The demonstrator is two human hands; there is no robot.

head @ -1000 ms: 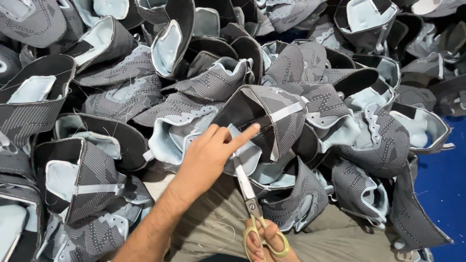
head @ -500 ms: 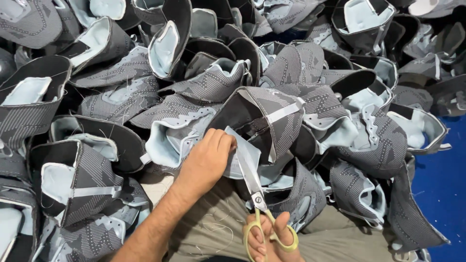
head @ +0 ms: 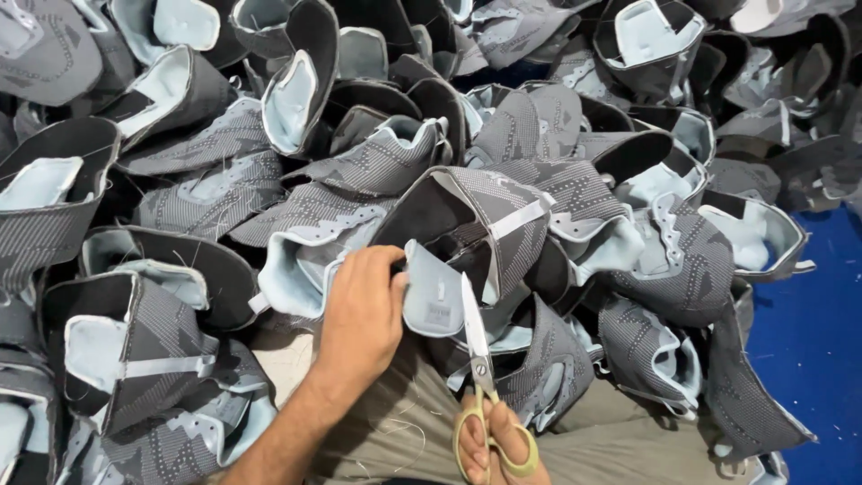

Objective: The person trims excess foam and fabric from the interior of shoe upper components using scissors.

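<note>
While the grey shoe upper (head: pixel 467 233) lay atop the heap before the lap, its pale blue tongue (head: pixel 433 301) was pinched by the left hand (head: pixel 364 314); yellow-handled scissors (head: pixel 480 382), gripped by the right hand (head: pixel 503 445), were raised beside it. Trimming seemed under way; careful blade placement at the tongue's edge was judged necessary.

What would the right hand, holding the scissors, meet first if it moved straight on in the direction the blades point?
Probably the pale blue tongue of the grey shoe upper held by the left hand. The scissors in the right hand point up beside it; depth is unclear.
</note>
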